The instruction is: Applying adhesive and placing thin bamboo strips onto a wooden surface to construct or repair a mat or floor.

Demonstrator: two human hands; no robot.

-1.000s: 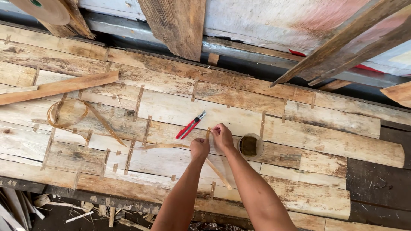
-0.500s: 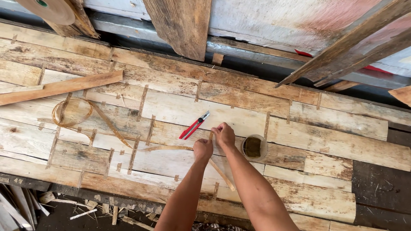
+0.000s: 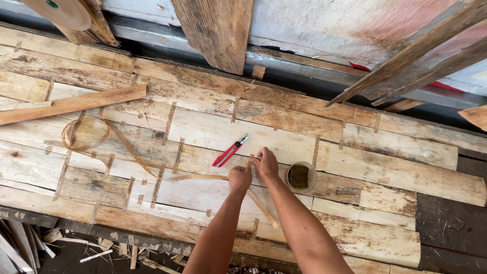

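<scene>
A thin brown strip (image 3: pixel 195 177) of tape-like veneer lies across the pale patched sheets on the table (image 3: pixel 406 147), its long axis running roughly left to right from the hands, then bending up and leftward to a loose loop (image 3: pixel 83 133) near the left side. A second short length (image 3: pixel 264 209) slants down and to the right from under the hands. The left hand (image 3: pixel 240 178) is curled, fingers closed down on the near end of the strip, pressing it to the wood. The right hand (image 3: pixel 265 162) sits just beside it, touching, fingers bent and pinching a small bit of strip at the same spot; how tight the pinch is, hard to say. Just above and left of the hands rests a red utility knife (image 3: pixel 230 150), lying diagonally, blade end up and right. Right of the right hand, close by, stands a small round pot (image 3: pixel 300 176) with dark contents. A long wooden batten (image 3: pixel 76 103) lies far left, well apart.
</scene>
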